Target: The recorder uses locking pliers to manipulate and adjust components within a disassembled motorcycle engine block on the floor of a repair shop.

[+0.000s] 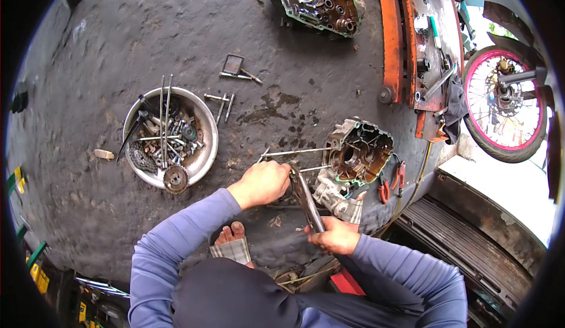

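Dark metal bar (306,198) found slanted and gripped at its lower end; engine casing (360,156) beside it.

The left hand (263,184) had its fingers curled near the bar's upper end; what they closed on could not be told. A thin rod (297,151) ran from just beyond them to the casing. The bar was judged stiff, fairly heavy and possibly slick, best held low, where the fingers of the right hand (336,236) were wrapped round it. Beyond those, the casing rested on the floor (329,81); presumably rigid, weighty and oily inside, it called for a hold by its outer walls.
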Available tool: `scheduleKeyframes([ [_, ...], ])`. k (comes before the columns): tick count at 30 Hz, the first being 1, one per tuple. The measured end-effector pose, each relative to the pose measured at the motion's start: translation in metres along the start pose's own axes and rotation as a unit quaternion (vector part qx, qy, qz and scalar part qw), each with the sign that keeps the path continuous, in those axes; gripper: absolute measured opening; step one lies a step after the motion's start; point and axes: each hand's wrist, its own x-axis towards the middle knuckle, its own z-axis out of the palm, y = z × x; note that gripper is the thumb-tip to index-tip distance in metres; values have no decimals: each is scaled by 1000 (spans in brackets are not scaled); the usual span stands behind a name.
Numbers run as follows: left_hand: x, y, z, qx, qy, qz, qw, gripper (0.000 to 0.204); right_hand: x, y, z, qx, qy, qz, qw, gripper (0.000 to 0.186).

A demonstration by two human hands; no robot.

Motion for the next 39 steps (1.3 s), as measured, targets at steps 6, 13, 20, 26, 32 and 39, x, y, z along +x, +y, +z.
scheduleKeyframes([
  [6, 2, 4, -8, -11, 3, -6, 1000, 19, 39, 35, 20, 248, -137, -133, 950, 61],
  [13, 3, 4, -4, -5, -3, -12, 1000, 19, 82, 62, 46, 248, -149, -218, 932, 78],
  [20, -2, 5, -6, 3, 1, -14, 1000, 20, 84, 67, 60, 110, 20, -328, 938, 73],
  [26, 1, 3, -5, -5, -11, 4, 1000, 21, 89, 76, 62, 188, 29, -334, 923, 78],
  [32, 0, 3, -7, -11, -26, -4, 1000, 24, 80, 63, 68, 266, 37, -330, 905, 67],
  [39, 3, -2, -2, -16, -11, 22, 1000, 28, 94, 66, 68, 187, 133, -323, 918, 53],
])
